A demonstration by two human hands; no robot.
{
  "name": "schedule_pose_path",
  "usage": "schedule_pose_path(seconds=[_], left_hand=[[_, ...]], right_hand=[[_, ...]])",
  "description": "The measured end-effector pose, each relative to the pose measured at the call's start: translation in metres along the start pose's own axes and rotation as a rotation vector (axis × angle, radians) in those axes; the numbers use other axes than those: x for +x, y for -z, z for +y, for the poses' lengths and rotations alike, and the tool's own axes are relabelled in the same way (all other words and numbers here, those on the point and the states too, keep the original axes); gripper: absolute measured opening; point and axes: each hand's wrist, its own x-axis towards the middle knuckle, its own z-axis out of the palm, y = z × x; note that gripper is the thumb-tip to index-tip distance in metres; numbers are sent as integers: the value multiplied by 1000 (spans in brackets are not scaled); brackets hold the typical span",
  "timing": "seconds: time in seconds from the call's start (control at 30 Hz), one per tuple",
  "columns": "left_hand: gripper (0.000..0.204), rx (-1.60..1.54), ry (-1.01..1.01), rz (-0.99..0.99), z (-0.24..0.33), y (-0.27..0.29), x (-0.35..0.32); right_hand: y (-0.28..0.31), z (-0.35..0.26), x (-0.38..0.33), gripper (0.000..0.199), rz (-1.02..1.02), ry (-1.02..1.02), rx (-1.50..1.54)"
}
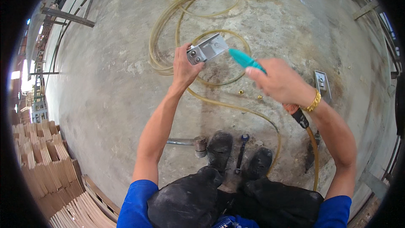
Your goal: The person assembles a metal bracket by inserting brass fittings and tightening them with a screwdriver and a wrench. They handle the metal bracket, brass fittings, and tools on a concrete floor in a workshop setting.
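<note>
My left hand grips a grey metal bracket by its near end, where two bolt heads show. The bracket is held up off the concrete floor, tilted, its flat face turned upward. Wrapped in my right hand is a hose-fed hand tool with a teal tapered nose. Its orange and black rear end shows below my wrist, joined to a yellowish hose. The tool's tip points at the bracket's far right end; whether it touches, I cannot tell. Beyond my right wrist, a similar bracket lies on the floor.
A clear yellow hose lies coiled ahead and runs back between my feet. Nearby are two small brass fittings, a hammer and a wrench. Stacked wooden pieces stand at left; metal frames line the sides.
</note>
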Motion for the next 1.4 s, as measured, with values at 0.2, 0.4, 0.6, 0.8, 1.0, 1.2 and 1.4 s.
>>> schedule_pose_path(seconds=[0.2,0.4,0.6,0.8,1.0,1.2,1.4], left_hand=[[71,51,17,-23,10,-36,15],[66,88,19,-147,16,-59,34],[58,153,-92,-173,30,-66,22],[55,369,-403,-306,53,-51,-41],[68,331,-349,-169,33,-47,-28],[90,236,-35,-166,24,-73,6],[79,240,-53,-117,4,-75,25]], right_hand=[[30,15,-2,45,106,-159,13],[23,68,-61,33,-89,-66,464],[-19,150,-185,31,-47,-442,719],[-101,208,-297,34,-123,-748,658],[-169,219,-326,35,77,-846,285],[-157,206,-302,27,379,-585,97],[-107,193,-193,24,517,-285,136]])
